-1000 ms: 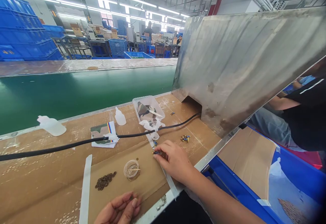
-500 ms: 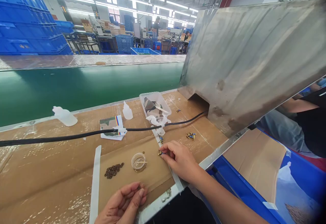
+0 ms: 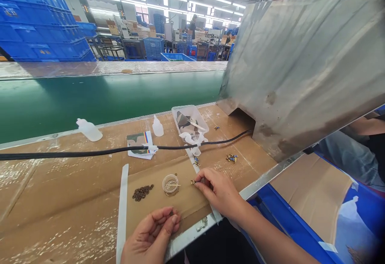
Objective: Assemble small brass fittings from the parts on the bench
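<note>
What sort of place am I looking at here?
Most likely a factory assembly floor: a long green surface, perhaps a conveyor belt, runs beyond the cardboard-covered bench, big blue crates are stacked at the left, and a pile of small brown rings lies on the bench.

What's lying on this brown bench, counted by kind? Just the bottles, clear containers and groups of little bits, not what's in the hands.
Whitish bottles: 2
Rectangular clear tub: 1
Round clear dish: 1
Pile of brown rings: 1
Groups of blue-and-gold bits: 3 (single bits too small to count)
Total: 8
</note>
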`<state>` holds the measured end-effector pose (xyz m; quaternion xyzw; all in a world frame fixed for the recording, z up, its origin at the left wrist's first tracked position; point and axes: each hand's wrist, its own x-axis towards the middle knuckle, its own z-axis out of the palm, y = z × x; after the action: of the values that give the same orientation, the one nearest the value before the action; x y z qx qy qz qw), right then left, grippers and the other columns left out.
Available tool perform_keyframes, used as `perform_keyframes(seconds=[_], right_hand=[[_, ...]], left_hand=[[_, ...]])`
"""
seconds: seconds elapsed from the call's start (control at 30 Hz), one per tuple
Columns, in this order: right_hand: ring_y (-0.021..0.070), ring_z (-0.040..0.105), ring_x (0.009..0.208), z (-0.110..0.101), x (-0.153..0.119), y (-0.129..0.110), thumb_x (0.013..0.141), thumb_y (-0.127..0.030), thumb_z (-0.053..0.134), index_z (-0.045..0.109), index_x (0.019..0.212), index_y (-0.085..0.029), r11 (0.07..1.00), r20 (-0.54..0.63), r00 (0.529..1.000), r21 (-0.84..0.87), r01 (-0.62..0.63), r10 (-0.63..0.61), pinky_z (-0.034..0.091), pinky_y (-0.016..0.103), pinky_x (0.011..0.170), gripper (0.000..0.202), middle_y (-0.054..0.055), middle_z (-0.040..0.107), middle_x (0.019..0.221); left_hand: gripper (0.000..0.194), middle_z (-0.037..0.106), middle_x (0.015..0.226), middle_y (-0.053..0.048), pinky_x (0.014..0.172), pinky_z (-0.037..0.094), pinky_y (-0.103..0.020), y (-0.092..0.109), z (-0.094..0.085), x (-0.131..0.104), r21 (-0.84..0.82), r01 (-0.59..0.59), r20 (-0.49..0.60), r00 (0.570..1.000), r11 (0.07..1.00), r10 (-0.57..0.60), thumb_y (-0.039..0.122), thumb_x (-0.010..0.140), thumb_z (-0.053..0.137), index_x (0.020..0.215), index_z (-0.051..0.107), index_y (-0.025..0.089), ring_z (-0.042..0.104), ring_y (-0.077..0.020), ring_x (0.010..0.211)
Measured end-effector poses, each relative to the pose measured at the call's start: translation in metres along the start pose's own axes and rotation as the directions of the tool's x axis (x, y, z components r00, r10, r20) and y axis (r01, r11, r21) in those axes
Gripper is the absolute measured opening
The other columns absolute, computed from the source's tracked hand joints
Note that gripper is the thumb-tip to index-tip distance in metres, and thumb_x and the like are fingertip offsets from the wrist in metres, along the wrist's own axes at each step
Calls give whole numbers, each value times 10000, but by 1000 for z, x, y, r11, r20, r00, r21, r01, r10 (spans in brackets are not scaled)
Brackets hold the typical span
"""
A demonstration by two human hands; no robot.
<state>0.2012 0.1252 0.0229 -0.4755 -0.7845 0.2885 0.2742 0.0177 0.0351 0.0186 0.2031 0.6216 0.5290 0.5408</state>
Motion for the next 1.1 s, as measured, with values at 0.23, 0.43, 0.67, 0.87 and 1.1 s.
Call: perform_keyframes(seconds=[0.23,0.43,0.67,0.87,1.1], right_hand=[[117,569,693,10,-18,-24,846,-134,632,662,856,-187,935,32,999,351,-41,32,424,208,642,62,-20,629,750],[113,552,650,22,-20,-33,804,-153,682,698,804,-170,901,63,996,427,-81,60,411,206,595,23,-11,627,722],[108,563,626,27,-20,-32,792,-184,694,699,794,-152,792,98,981,580,-191,165,427,195,576,32,-4,641,702],[108,563,624,27,-21,-32,776,-164,698,697,775,-149,785,107,980,587,-199,169,436,194,583,15,-7,639,688],[137,596,689,25,-23,-32,780,-162,702,696,752,-159,843,77,989,518,-145,123,445,220,624,28,11,667,733]], left_hand=[[424,769,788,-73,710,586,-230,0,0,-1,0,-11,24,1000,1000,11,423,488,891,783,750,152,715,-196,736],[379,772,821,-72,731,575,-223,-2,-2,1,-20,-31,84,996,999,32,402,551,871,819,751,163,710,-184,750],[355,771,809,-55,721,570,-211,-8,-5,4,-20,-45,96,994,999,47,380,573,865,840,754,174,706,-172,739],[345,768,795,-61,730,566,-220,-8,-4,3,-21,-43,105,994,999,44,376,583,860,833,748,166,699,-169,731],[354,763,771,-58,708,570,-220,-6,-3,0,-26,-46,92,995,999,48,400,567,863,818,752,175,695,-170,714]])
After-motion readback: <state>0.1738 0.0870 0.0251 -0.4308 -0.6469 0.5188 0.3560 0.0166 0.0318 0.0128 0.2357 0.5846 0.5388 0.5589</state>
